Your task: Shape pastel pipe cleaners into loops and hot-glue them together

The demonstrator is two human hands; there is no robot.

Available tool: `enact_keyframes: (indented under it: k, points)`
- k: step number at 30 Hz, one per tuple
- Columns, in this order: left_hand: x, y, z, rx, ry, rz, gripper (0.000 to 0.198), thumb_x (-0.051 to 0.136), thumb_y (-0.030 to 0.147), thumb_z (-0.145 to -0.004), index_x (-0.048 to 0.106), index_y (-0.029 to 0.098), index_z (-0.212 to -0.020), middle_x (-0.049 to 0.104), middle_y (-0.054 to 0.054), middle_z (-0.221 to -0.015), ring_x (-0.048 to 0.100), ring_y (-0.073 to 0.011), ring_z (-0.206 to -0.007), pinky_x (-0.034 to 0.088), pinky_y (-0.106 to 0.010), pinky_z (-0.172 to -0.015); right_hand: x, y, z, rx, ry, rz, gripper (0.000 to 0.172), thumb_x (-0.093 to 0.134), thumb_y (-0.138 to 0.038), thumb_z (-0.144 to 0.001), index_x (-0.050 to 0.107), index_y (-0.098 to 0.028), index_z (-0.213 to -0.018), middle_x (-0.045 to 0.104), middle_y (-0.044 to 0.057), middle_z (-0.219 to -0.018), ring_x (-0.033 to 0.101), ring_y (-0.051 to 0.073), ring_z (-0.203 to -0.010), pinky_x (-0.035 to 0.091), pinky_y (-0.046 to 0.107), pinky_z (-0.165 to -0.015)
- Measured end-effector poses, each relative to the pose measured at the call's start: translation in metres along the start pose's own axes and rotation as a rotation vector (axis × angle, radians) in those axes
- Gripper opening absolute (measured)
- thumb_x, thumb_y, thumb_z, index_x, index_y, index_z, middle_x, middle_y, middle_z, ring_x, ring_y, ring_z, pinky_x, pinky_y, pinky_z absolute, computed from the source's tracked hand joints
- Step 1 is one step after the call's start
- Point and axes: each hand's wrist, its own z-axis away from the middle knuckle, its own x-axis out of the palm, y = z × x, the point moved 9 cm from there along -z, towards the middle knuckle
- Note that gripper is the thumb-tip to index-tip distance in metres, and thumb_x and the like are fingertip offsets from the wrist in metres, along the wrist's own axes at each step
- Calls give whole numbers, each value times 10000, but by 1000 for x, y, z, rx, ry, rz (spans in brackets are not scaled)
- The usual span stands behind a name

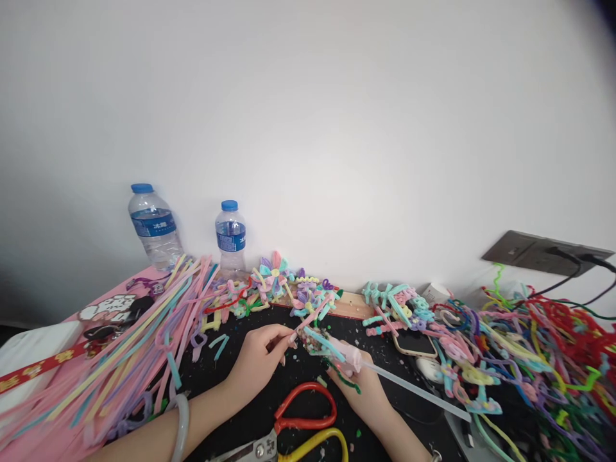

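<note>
My left hand [257, 359] pinches the end of a pink pipe cleaner [315, 312] between thumb and fingertips. My right hand [363, 393] is closed around what looks like a pale pink glue gun [353, 357]; a long translucent glue stick [414, 387] sticks out of its back toward the right. A light blue pipe cleaner strip [325, 342] lies across its speckled front part, and a dark green one [347, 378] hangs by my right fingers. The exact grip is partly hidden. Below my hands lie scissors [270, 443] with one red and one yellow handle.
Long pastel pipe cleaners [139, 346] spread over the left side. Finished pipe-cleaner flowers [274, 273] line the wall, near two water bottles [231, 237]. On the right are a phone [414, 343], a paper cup [436, 293], a tangled coloured heap [553, 359] and a wall socket [534, 250].
</note>
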Motion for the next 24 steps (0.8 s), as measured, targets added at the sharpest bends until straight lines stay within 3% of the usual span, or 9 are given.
enact_keyframes:
  k: [7, 13, 24]
  points:
    - [-2, 0, 1, 3, 13, -8, 213, 497, 238, -835, 668, 157, -738, 607, 2, -598, 541, -121, -475, 396, -206, -503, 1, 3, 1, -3, 0, 27, 132, 549, -212, -779, 677, -233, -755, 683, 25, -659, 658, 215, -616, 548, 270, -550]
    - [-3, 0, -1, 1, 23, 2, 215, 503, 254, -832, 673, 157, -744, 623, -5, -621, 544, -123, -471, 398, -208, -496, -2, -1, -2, -29, 12, 1, 178, 541, -203, -791, 701, -195, -869, 728, 75, -875, 680, 258, -813, 561, 314, -683]
    - [-2, 0, 1, 18, 18, -17, 225, 492, 261, -845, 666, 161, -742, 616, -4, -623, 548, -124, -478, 402, -208, -507, 0, 2, -2, -16, -2, -30, 183, 555, -198, -801, 700, -181, -910, 729, 78, -908, 678, 258, -837, 555, 319, -717]
